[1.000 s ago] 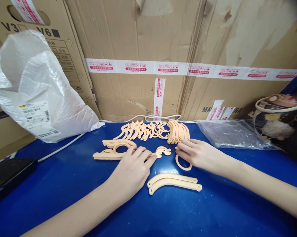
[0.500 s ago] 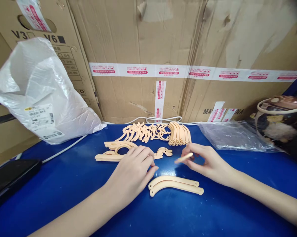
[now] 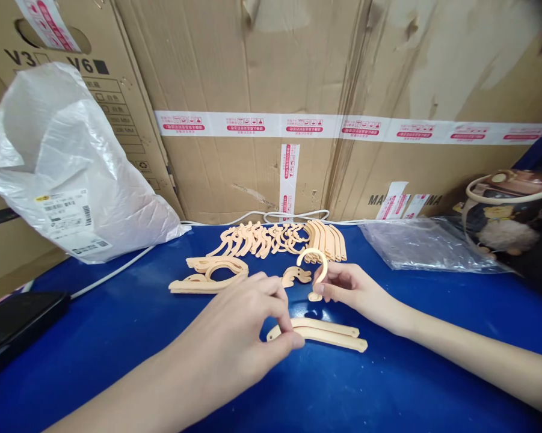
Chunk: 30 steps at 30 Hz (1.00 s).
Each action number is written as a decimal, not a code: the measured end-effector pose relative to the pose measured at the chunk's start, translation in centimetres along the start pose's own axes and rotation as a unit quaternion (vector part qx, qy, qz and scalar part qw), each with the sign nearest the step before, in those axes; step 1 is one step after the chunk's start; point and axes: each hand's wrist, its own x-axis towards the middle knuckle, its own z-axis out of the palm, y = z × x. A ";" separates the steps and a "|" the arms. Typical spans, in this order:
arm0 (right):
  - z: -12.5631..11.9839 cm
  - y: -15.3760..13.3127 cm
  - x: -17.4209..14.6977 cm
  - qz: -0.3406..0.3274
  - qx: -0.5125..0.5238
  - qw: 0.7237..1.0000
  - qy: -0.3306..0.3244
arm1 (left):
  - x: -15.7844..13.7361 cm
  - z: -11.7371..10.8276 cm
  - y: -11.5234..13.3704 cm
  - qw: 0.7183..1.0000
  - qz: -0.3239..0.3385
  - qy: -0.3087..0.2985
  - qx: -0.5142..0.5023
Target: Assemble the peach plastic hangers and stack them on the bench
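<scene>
Pinched in my right hand [image 3: 349,291] is a pale wooden hanger hook [image 3: 323,264], held upright above the table with its curve at the top. My left hand [image 3: 257,325] reaches over the left end of two curved wooden hanger arms [image 3: 329,337] lying side by side. Its thumb and index finger close on the nearer arm, whose left end they hide. Just behind my left hand lie folded wooden hanger pieces [image 3: 207,282], partly covered by it, and a small wavy wooden piece [image 3: 296,275].
At the back sit a row of wooden hooks [image 3: 252,237] and a stack of curved arms [image 3: 327,237]. A white plastic bag [image 3: 67,162] and a black device [image 3: 22,328] are left. A clear plastic bag [image 3: 415,243] lies right, before cardboard boxes [image 3: 234,174].
My right hand has turned the hook upright and moved it slightly left. My left hand has come nearer and right, from beside the folded pieces to the two curved arms.
</scene>
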 end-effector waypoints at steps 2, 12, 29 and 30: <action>0.1 0.2 0.1 -0.005 0.006 1.000 0.005 | -0.1 0.2 -0.3 0.999 0.009 -0.031 0.031; 0.5 0.6 0.1 -0.008 0.040 0.999 -0.003 | -0.3 1.4 -1.8 0.994 0.018 -0.088 0.055; 0.5 0.6 0.2 0.001 0.039 0.999 -0.017 | 0.7 0.1 -3.1 0.886 -0.148 0.042 -0.438; 0.5 0.5 0.2 0.003 0.037 0.999 -0.017 | 0.7 -0.3 -3.3 0.869 -0.145 0.049 -0.470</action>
